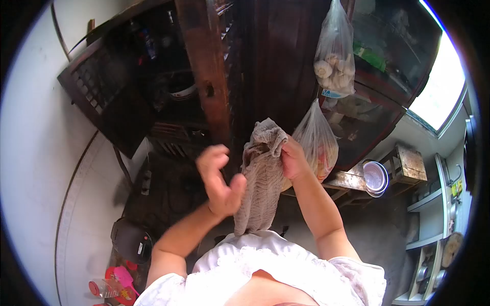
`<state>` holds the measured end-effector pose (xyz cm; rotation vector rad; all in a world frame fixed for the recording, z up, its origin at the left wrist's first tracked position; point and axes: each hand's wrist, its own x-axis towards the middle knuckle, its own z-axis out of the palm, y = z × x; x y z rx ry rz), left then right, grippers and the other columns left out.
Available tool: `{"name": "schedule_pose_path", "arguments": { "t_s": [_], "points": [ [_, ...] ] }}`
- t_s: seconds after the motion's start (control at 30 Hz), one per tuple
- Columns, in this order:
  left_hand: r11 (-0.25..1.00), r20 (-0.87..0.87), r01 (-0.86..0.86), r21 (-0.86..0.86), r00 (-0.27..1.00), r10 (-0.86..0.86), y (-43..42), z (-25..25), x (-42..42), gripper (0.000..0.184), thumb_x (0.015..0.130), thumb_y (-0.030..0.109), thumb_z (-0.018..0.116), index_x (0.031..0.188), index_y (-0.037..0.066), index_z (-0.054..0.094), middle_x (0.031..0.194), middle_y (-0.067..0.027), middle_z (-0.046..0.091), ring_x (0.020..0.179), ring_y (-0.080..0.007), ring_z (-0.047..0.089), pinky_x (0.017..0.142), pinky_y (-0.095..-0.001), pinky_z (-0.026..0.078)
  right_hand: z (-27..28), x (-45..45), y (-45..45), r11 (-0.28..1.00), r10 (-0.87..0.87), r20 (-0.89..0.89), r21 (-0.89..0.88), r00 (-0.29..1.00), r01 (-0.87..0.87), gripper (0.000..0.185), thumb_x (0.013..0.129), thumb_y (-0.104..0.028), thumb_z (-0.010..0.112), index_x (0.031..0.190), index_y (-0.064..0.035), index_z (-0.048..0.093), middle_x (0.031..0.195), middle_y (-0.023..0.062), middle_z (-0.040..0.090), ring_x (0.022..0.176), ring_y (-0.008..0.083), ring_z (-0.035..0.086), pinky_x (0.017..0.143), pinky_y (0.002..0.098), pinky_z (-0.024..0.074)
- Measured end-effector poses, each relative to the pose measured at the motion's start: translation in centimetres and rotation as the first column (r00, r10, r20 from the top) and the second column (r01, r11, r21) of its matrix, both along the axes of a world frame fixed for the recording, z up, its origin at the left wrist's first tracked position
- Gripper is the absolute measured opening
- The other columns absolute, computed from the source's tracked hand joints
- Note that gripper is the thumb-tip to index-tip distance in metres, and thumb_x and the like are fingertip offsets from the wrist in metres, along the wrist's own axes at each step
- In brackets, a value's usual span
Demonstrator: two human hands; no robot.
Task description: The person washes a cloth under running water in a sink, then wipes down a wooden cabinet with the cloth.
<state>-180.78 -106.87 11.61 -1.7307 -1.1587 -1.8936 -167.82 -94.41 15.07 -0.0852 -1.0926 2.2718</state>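
Note:
A grey-brown cloth (pixel 262 178) with a ribbed texture hangs in front of my chest, bunched at its top. Gripping that bunched upper end from the right is my right hand (pixel 295 159), its fingers partly hidden behind the fabric. My left hand (pixel 218 181) is off the cloth, just to its left, with fingers curved and thumb apart. Nothing shows in the left hand, which is slightly blurred. Behind the cloth stands a dark wooden cabinet (pixel 273 61), with its left compartment open.
A clear bag of garlic bulbs (pixel 335 66) and another plastic bag (pixel 316 140) hang on the cabinet's right side. Metal basins (pixel 375 178) rest by a wooden bench (pixel 347 179). At lower left are a dark round-edged appliance (pixel 131 239) and a plastic jar (pixel 104 288). Shelves (pixel 426 229) line the right.

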Motion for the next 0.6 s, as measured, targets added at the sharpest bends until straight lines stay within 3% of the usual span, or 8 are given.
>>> {"name": "schedule_pose_path", "arguments": {
  "t_s": [0.07,0.17,0.23,0.3,0.37,0.43,0.53,0.6],
  "points": [
    [0.911,0.380,0.310,-0.273,0.904,-0.194,-2.3,-3.1,3.7,0.076,0.074,0.035,0.070,0.126,0.001,0.027,0.120,-0.0175,0.037,0.107,-0.0237,0.039,0.092,-0.0347,0.033,0.3,0.1,-0.8,1.000,0.013,-0.016,0.000,1.000,-0.013,0.040,0.080,-0.015,0.052,0.117,-0.0023,0.049,0.105,0.0072,0.058,0.091,0.0177,0.058,0.081,0.0322,0.0469],
    [0.828,0.468,0.289,-0.480,0.883,-0.037,-4.1,-4.4,4.6,0.047,0.075,0.012,0.070,0.115,-0.002,0.048,0.099,-0.0142,0.056,0.086,-0.0200,0.056,0.074,-0.0291,0.045,1.7,0.4,-2.2,1.000,-0.006,0.019,0.010,1.000,0.005,0.034,0.082,-0.013,0.049,0.115,-0.0024,0.050,0.101,0.0055,0.058,0.090,0.0155,0.057,0.080,0.0294,0.0461],
    [0.831,0.264,-0.003,-0.557,0.947,0.180,-5.0,-4.5,2.8,0.031,0.072,-0.003,0.066,0.102,-0.001,0.059,0.085,-0.0146,0.061,0.071,-0.0210,0.061,0.063,-0.0273,0.047,2.0,0.1,-2.6,0.999,-0.034,0.065,0.027,0.997,0.032,0.031,0.084,-0.011,0.048,0.114,-0.0023,0.051,0.099,0.0044,0.058,0.090,0.0139,0.056,0.079,0.0276,0.0454],
    [0.833,0.158,-0.182,-0.523,0.939,0.304,-6.1,-2.4,0.9,0.040,0.066,-0.013,0.059,0.104,0.000,0.060,0.089,-0.0170,0.061,0.075,-0.0264,0.062,0.066,-0.0291,0.048,1.9,0.0,-2.5,0.947,-0.252,0.213,0.257,0.944,0.195,0.027,0.086,-0.009,0.047,0.112,-0.0025,0.051,0.096,0.0017,0.057,0.088,0.0100,0.054,0.078,0.0244,0.0435],
    [0.829,-0.008,-0.379,-0.411,0.911,0.413,-7.1,1.1,-1.2,0.046,0.062,-0.015,0.055,0.103,0.004,0.062,0.094,-0.0145,0.059,0.084,-0.0283,0.058,0.073,-0.0323,0.047,1.2,0.4,-2.2,0.909,-0.263,0.227,0.385,0.938,0.161,0.026,0.086,-0.012,0.052,0.110,-0.0019,0.052,0.095,0.0002,0.056,0.086,0.0074,0.051,0.077,0.0226,0.0413],
    [0.608,-0.219,-0.708,-0.359,0.697,0.682,-8.4,3.1,-3.0,0.042,0.062,-0.009,0.056,0.099,0.010,0.065,0.093,-0.0111,0.055,0.085,-0.0281,0.055,0.072,-0.0325,0.045,0.8,1.0,-2.6,0.746,-0.282,0.387,0.664,0.878,-0.053,0.027,0.085,-0.017,0.058,0.106,0.0002,0.053,0.089,0.0002,0.057,0.080,0.0074,0.047,0.074,0.0230,0.0410],
    [0.391,-0.292,-0.835,-0.388,0.514,0.807,-9.2,4.6,-4.6,0.033,0.066,-0.005,0.058,0.095,0.010,0.066,0.090,-0.0121,0.055,0.081,-0.0288,0.056,0.069,-0.0321,0.046,1.1,0.7,-4.5,0.536,-0.288,0.518,0.784,0.805,-0.313,0.026,0.083,-0.023,0.062,0.088,0.0013,0.058,0.068,0.0047,0.052,0.065,0.0095,0.042,0.059,0.0267,0.0400],
    [0.602,-0.011,-0.659,-0.451,0.679,0.734,-8.3,2.7,-6.6,0.023,0.077,0.001,0.057,0.098,0.007,0.063,0.091,-0.0099,0.058,0.080,-0.0238,0.058,0.068,-0.0297,0.047,0.2,-0.7,-5.7,0.514,-0.293,0.434,0.823,0.852,-0.242,0.026,0.083,-0.024,0.062,0.085,0.0012,0.057,0.062,0.0047,0.048,0.061,0.0102,0.041,0.054,0.0256,0.0381]
  ]
}}
